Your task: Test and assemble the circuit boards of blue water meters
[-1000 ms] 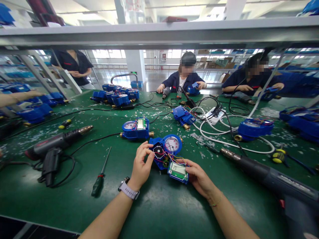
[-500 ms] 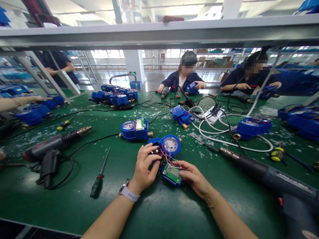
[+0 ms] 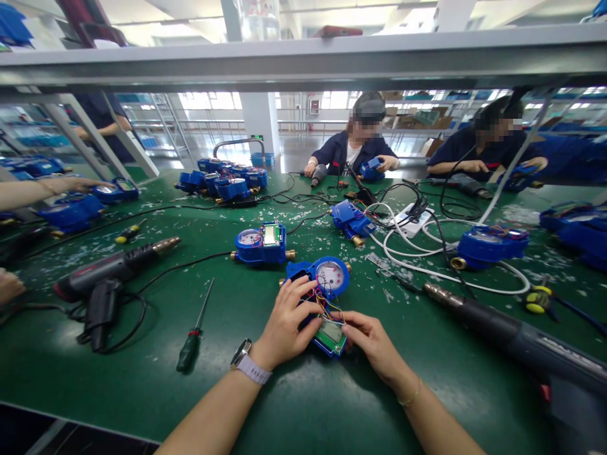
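In front of me on the green bench lies a blue water meter (image 3: 331, 277) with a round white dial and thin coloured wires spilling from its opened housing. Toward me is its green display board (image 3: 333, 333) in a blue case, partly covered by fingers. My left hand (image 3: 290, 322) curves over the housing, its thumb on the board's left edge. With thumb and forefinger, my right hand (image 3: 372, 344) pinches the board's right edge, close to the wires. What lies under the left fingers is hidden.
Behind stands another water meter (image 3: 260, 245). A green-handled screwdriver (image 3: 190, 344) and a heat gun (image 3: 114, 272) lie left; a second heat gun (image 3: 512, 335) lies right. White cable (image 3: 427, 268) loops across the bench. Co-workers sit opposite, and another person's hand (image 3: 9, 287) shows left.
My left hand has shifted over the housing and its thumb has come onto the display board, covering part of the screen. The view has turned slightly left.
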Motion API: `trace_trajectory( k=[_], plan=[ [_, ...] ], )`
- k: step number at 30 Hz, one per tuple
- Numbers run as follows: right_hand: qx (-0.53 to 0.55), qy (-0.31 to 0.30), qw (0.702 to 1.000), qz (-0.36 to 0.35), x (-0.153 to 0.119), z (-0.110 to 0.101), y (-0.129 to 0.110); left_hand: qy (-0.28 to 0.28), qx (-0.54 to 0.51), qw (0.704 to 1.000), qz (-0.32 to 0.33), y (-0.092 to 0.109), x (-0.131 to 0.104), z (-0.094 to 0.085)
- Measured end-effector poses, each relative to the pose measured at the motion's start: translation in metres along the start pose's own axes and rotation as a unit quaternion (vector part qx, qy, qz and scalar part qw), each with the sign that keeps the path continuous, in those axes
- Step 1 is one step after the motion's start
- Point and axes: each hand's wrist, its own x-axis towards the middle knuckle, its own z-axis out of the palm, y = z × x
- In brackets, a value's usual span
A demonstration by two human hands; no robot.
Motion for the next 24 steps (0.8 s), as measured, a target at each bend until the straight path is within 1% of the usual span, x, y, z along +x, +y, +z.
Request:
trace_trajectory(
  k=[3,7,12,18,24],
  plan=[
    [-0.025,0.015,1.000,-0.011,-0.001,-0.001,-0.001,-0.011,-0.003,1.000,0.004,0.002,0.000,0.001],
    [-0.057,0.026,0.998,-0.020,-0.001,0.001,0.000,-0.016,0.000,1.000,-0.013,0.002,-0.001,0.003],
    [-0.099,0.034,0.994,-0.036,-0.001,0.009,0.003,-0.002,-0.016,1.000,-0.017,0.001,0.000,0.005],
    [-0.180,0.051,0.979,-0.074,0.000,0.013,0.003,0.036,-0.034,0.999,-0.004,0.005,0.001,0.006],
    [-0.250,0.063,0.959,-0.119,-0.001,0.012,0.001,0.045,0.019,0.999,-0.011,0.003,0.002,0.002]
  ],
)
